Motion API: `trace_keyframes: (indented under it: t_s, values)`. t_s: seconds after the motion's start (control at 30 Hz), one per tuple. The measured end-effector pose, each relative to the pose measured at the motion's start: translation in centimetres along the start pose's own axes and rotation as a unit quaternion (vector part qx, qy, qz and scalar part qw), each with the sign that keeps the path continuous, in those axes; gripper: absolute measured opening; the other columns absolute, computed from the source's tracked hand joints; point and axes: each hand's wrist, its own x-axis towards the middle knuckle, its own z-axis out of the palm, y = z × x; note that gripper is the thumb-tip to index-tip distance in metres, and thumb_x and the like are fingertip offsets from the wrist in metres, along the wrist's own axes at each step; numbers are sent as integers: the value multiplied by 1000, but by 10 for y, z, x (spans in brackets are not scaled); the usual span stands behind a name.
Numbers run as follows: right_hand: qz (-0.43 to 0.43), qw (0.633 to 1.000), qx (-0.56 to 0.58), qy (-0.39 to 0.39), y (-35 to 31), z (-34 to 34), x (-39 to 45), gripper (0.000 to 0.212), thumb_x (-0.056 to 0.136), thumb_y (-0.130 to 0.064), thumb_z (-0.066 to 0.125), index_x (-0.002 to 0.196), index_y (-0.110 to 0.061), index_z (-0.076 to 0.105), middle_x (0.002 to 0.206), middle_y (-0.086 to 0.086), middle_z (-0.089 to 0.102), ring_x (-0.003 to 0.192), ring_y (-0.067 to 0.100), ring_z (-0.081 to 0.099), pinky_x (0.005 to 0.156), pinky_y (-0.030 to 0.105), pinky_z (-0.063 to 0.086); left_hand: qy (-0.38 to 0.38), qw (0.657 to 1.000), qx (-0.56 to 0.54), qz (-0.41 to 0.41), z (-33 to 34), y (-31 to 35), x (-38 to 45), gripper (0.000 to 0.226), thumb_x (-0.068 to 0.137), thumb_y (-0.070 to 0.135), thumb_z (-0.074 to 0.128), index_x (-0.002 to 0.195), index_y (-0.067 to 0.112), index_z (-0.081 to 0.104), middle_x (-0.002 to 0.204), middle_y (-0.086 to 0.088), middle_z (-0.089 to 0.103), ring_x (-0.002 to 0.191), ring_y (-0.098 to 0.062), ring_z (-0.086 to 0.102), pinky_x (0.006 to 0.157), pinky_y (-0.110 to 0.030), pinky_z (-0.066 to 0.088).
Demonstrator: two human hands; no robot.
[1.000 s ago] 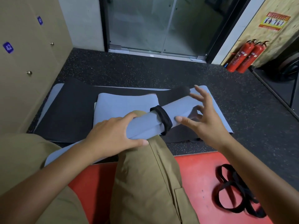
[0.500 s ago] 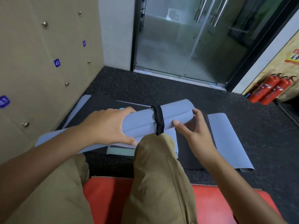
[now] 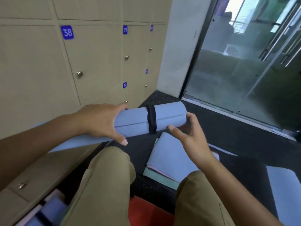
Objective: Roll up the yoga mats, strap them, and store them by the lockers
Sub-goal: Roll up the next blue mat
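A rolled light-blue yoga mat (image 3: 135, 120) with a black strap (image 3: 151, 119) round it is held in the air in front of the lockers (image 3: 40, 66). My left hand (image 3: 101, 122) grips the roll left of the strap, fingers over the top and thumb below. My right hand (image 3: 189, 136) holds the roll's right end from underneath, fingers curled at its end face. Beneath the roll, folded light-blue and pale-green mats (image 3: 169, 159) lie on a black mat (image 3: 241, 167) on the floor.
Beige numbered lockers fill the left wall. More rolled mats (image 3: 47, 212) lie at the locker base, bottom left. A glass sliding door (image 3: 247, 62) stands ahead on the right. My knees in khaki trousers (image 3: 104, 185) are below, above a red floor patch (image 3: 146, 212).
The strapped roll has been lifted off my knee and swung left toward the lockers. My right hand moved from open beside the roll to holding its end. The view turned left.
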Motion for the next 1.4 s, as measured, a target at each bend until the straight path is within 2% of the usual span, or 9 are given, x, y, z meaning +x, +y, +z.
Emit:
trace_keyframes:
  t_s: [0.13, 0.4, 0.6, 0.83, 0.97, 1.1, 1.13, 1.27, 1.4]
  values:
    - [-13, 998, -1, -57, -7, 43, 14, 41, 96, -24, 71, 130, -33, 51, 126, -20, 61, 112, -3, 62, 83, 14, 53, 1, 998, -14, -60, 4, -53, -28, 103, 52, 83, 79, 136, 53, 27, 108, 24, 55, 95, -5, 57, 83, -34, 48]
    - [-27, 984, -48, -168, -12, 129, 33, 51, 95, -29, 71, 141, -29, 48, 141, -15, 52, 127, 4, 55, 102, 29, 49, -15, 985, -67, -160, 40, -143, -93, 106, 49, 86, 78, 138, 53, 30, 123, 23, 55, 107, -7, 57, 97, -39, 48]
    - [-51, 965, -74, -245, -10, 200, 39, 38, 96, -24, 71, 130, -30, 54, 123, -14, 62, 114, -8, 57, 85, 4, 43, -27, 964, -81, -252, 98, -195, -141, 96, 58, 74, 83, 137, 46, 37, 123, 20, 57, 107, -7, 57, 90, -33, 47]
    - [-62, 898, -179, -397, 23, 282, 28, 31, 100, -28, 66, 129, -18, 61, 122, -6, 65, 117, 4, 56, 91, 12, 41, -36, 886, -245, -391, 228, -243, -207, 135, 38, 74, 91, 153, 28, 38, 144, 4, 53, 126, -18, 55, 102, -29, 41]
    - [-63, 856, -244, -451, 45, 317, 26, 33, 100, -31, 64, 130, -17, 59, 123, 0, 64, 118, 16, 58, 101, 33, 48, -55, 842, -258, -470, 294, -263, -229, 106, 62, 57, 89, 150, 25, 39, 141, -1, 57, 122, -23, 58, 102, -38, 49]
    - [-56, 828, -290, -476, 67, 337, 26, 34, 101, -33, 63, 132, -21, 58, 122, -2, 63, 119, 17, 58, 102, 37, 49, -119, 798, -264, -528, 350, -302, -236, 156, 15, 78, 88, 151, 20, 37, 118, 0, 64, 111, -23, 63, 91, -36, 52]
    - [-57, 823, -302, -478, 72, 339, 27, 34, 101, -34, 63, 132, -21, 57, 122, -3, 63, 118, 17, 58, 101, 38, 49, -115, 800, -257, -530, 363, -312, -236, 155, 14, 82, 82, 150, 22, 39, 120, 1, 65, 109, -22, 64, 91, -37, 54]
    - [-62, 822, -313, -471, 84, 342, 27, 32, 101, -34, 62, 131, -23, 58, 118, -5, 63, 112, 14, 59, 98, 35, 50, -77, 822, -225, -517, 379, -327, -240, 123, 48, 68, 86, 151, 22, 37, 138, -5, 60, 115, -27, 62, 94, -45, 54]
    - [-69, 813, -333, -472, 93, 341, 31, 33, 101, -36, 62, 132, -26, 57, 118, -6, 63, 108, 12, 60, 96, 38, 53, -75, 826, -193, -524, 382, -344, -234, 130, 58, 58, 91, 160, 18, 21, 146, -13, 53, 125, -34, 58, 98, -50, 52]
